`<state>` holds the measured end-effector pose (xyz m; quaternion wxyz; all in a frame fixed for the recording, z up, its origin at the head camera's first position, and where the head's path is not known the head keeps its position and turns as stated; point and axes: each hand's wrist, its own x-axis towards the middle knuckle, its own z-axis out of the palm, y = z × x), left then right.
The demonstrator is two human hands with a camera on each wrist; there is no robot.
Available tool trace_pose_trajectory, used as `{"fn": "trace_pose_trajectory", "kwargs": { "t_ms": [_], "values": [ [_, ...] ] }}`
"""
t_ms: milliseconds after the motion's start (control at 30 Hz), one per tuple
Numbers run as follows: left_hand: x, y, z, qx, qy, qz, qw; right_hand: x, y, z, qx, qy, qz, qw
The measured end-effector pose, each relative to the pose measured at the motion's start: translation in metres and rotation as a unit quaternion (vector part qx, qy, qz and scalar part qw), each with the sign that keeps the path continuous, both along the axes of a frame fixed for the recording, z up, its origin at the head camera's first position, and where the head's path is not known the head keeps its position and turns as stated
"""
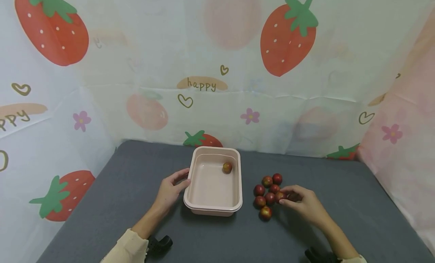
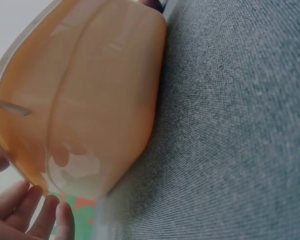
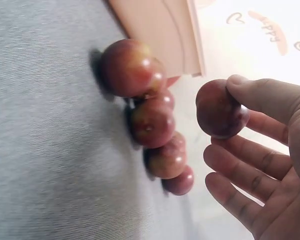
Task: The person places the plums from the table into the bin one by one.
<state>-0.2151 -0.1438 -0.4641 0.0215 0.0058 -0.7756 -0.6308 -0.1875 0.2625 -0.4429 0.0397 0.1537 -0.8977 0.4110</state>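
Observation:
A pale pink plastic container (image 1: pixel 214 213) stands on the table with one plum (image 1: pixel 227 167) inside, near its far right corner. At its left rim my left hand (image 1: pixel 172 188) holds on, the thumb on one side of the rim and the fingers on the other in the left wrist view. My right hand (image 1: pixel 306 204) pinches a dark red plum (image 3: pixel 221 109) between thumb and fingers, raised off the cloth in the right wrist view. Just beside it lies a loose cluster of several red plums, the nearest a yellowish-red plum (image 1: pixel 265 213).
Dark grey cloth (image 1: pixel 146 157) covers the table. A white curtain (image 1: pixel 217 119) printed with strawberries stands along the back and left, with a pinkish stretch (image 1: pixel 408 149) at the right. The plums lie to the right of the container.

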Motion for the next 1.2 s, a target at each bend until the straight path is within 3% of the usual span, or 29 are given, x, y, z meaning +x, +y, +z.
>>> {"fn": "trace_pose_trajectory", "kwargs": {
  "t_ms": [367,633,1200],
  "values": [
    [-0.001,0.001,-0.001,-0.005,0.0,0.005,1.0,-0.012,-0.008,0.017,0.009,0.033,-0.001,0.9994],
    [-0.002,0.0,0.0,-0.006,0.0,0.006,1.0,-0.025,-0.02,0.022,-0.001,0.028,0.006,0.9996],
    [0.0,0.0,0.0,-0.007,0.004,0.003,1.0,-0.066,-0.049,0.047,0.007,0.028,0.036,0.9989]
  ]
}}
